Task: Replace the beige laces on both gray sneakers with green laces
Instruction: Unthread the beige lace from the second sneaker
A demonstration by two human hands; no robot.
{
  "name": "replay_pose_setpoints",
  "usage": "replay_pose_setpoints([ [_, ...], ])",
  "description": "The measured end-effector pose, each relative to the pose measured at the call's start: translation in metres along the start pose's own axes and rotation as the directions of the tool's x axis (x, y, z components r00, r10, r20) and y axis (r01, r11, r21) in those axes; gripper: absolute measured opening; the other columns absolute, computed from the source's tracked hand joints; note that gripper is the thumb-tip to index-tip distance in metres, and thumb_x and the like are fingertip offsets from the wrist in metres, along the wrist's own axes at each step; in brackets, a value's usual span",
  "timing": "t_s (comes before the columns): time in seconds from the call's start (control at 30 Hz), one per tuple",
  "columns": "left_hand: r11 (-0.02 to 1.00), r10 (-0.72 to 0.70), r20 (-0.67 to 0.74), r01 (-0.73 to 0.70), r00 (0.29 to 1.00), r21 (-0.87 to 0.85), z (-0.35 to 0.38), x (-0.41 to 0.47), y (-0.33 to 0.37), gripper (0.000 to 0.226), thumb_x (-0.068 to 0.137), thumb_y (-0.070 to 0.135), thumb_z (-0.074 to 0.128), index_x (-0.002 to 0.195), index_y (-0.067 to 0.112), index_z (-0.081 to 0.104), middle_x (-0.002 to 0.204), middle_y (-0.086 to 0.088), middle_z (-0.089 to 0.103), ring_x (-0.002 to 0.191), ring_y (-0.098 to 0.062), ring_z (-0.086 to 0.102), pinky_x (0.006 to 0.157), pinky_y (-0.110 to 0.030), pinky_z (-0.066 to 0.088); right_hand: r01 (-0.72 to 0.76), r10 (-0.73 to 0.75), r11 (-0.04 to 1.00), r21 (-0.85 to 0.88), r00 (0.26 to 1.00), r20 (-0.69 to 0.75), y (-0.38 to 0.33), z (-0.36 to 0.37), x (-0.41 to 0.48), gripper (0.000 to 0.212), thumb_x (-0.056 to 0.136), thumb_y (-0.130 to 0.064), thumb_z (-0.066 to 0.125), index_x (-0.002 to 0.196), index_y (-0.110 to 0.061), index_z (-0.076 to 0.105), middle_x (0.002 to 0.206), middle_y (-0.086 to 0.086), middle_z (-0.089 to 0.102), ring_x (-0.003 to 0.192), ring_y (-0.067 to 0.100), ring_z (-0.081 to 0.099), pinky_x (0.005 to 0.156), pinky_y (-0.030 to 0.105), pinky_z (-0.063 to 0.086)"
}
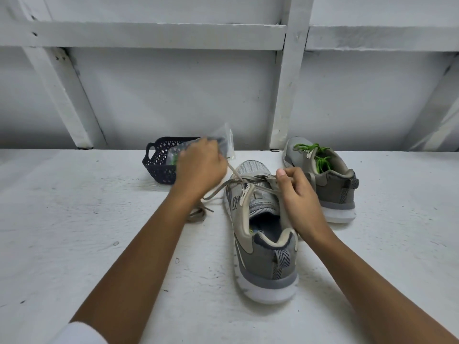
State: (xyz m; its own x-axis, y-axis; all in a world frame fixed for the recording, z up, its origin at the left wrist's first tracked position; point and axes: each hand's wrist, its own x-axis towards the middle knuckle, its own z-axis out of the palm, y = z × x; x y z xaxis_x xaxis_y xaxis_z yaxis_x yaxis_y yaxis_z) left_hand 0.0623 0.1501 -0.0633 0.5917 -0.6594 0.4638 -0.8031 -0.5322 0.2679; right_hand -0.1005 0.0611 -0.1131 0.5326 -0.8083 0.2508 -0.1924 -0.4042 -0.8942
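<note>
Standing heel-first toward the camera on the white table (87, 244) — the near gray sneaker (263, 264), toe pointing away, is carrying the beige lace (258, 179), which is crossing loosely over its tongue. Behind it to the right, near but apart, the far gray sneaker (332, 192) is sitting by the wall and wearing a green lace (320, 157). The left hand (200, 167) is hovering left of the near toe, fingers curled round one beige strand that is running taut from the fist to the eyelets. The right hand (301, 197) is clasping the near sneaker's right eyelet edge, thumb raised. A dark basket (159, 167) is sitting behind the left hand, close to the wall. A clear packet (223, 135) is showing above that hand, blurred — cannot tell whether it is being held. A beige coil (197, 214) is lying on the table just left of the near sneaker.
</note>
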Motion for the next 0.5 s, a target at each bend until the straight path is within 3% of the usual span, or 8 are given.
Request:
replay_pose_setpoints([
  [0.07,0.993,-0.105,-0.107,0.110,0.989,0.038,-0.012,0.004,-0.011,0.026,0.090,0.019,0.045,0.106,0.004,0.059,0.109,-0.015,0.057,0.100,-0.033,0.053,0.082,-0.041,0.042,-0.002,0.002,1.000,-0.002,1.000,0.005,0.000,0.000,0.000,0.046,0.071,-0.076,0.028,0.084,-0.037,0.050,0.099,-0.006,0.060,0.099,0.013,0.054,0.096,0.052,0.039],
  [0.13,0.974,-0.143,-0.113,0.160,0.983,0.158,-0.016,0.003,-0.016,0.026,0.089,0.015,0.045,0.110,0.003,0.057,0.112,-0.017,0.055,0.105,-0.036,0.049,0.083,-0.042,0.040,0.004,-0.004,1.000,0.003,1.000,0.007,0.000,0.000,0.001,0.043,0.075,-0.072,0.030,0.087,-0.036,0.051,0.099,-0.006,0.060,0.100,0.013,0.054,0.096,0.051,0.040],
  [0.2,0.970,-0.069,-0.069,0.083,0.995,0.229,-0.011,0.000,-0.013,0.033,0.089,0.013,0.047,0.120,0.008,0.052,0.121,-0.017,0.048,0.112,-0.036,0.043,0.089,-0.043,0.037,0.011,-0.011,1.000,0.008,1.000,0.004,0.001,-0.001,0.001,0.043,0.077,-0.069,0.031,0.089,-0.034,0.052,0.098,-0.004,0.060,0.099,0.014,0.054,0.095,0.049,0.041],
  [0.27,0.982,0.077,0.032,-0.082,0.996,0.171,-0.004,-0.003,-0.004,0.039,0.089,0.018,0.049,0.128,0.019,0.051,0.128,-0.010,0.044,0.118,-0.031,0.039,0.096,-0.043,0.034,0.021,-0.021,1.000,0.009,1.000,0.011,0.002,-0.001,0.001,0.047,0.076,-0.070,0.031,0.090,-0.031,0.053,0.097,-0.003,0.060,0.097,0.014,0.054,0.094,0.047,0.042],
  [0.33,0.974,0.197,0.186,-0.214,0.963,0.076,0.004,-0.006,0.006,0.032,0.092,0.025,0.049,0.123,0.026,0.056,0.128,-0.003,0.047,0.122,-0.024,0.039,0.101,-0.045,0.030,0.029,-0.029,1.000,0.010,0.999,0.013,0.001,-0.001,0.001,0.048,0.076,-0.070,0.031,0.090,-0.030,0.054,0.096,-0.003,0.061,0.096,0.014,0.055,0.091,0.044,0.043],
  [0.4,0.963,0.237,0.298,-0.264,0.924,0.053,0.015,-0.009,0.012,0.025,0.094,0.029,0.049,0.114,0.026,0.062,0.122,0.000,0.052,0.120,-0.021,0.044,0.101,-0.046,0.029,0.040,-0.041,0.999,0.012,0.999,0.016,0.001,-0.001,0.001,0.048,0.078,-0.068,0.033,0.091,-0.028,0.055,0.095,-0.002,0.062,0.094,0.012,0.055,0.088,0.040,0.043],
  [0.5,0.973,0.211,0.303,-0.228,0.929,0.024,0.026,-0.011,0.010,0.020,0.095,0.026,0.047,0.107,0.020,0.063,0.115,0.000,0.057,0.113,-0.020,0.050,0.096,-0.044,0.032,0.061,-0.061,0.998,0.020,0.998,0.026,-0.001,-0.003,0.000,0.034,0.093,-0.053,0.042,0.091,-0.023,0.059,0.093,-0.004,0.063,0.091,0.009,0.056,0.085,0.036,0.043],
])
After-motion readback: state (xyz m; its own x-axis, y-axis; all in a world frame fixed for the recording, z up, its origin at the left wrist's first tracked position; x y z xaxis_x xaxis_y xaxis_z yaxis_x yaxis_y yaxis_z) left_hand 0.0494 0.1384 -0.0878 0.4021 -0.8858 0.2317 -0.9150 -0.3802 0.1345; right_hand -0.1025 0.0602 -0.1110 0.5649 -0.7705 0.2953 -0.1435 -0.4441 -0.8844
